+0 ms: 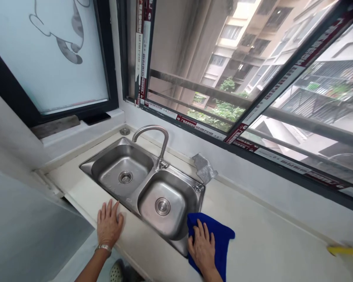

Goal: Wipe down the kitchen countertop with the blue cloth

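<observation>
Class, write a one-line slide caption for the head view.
Right hand on a blue cloth at the edge of a double sink, left hand on the counter.

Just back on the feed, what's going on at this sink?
A person's right hand lies on a blue cloth, which covers part of the counter and the right edge of the double sink. The left hand rests on the counter in front of the sink, holding nothing. No stream shows from the faucet.
</observation>
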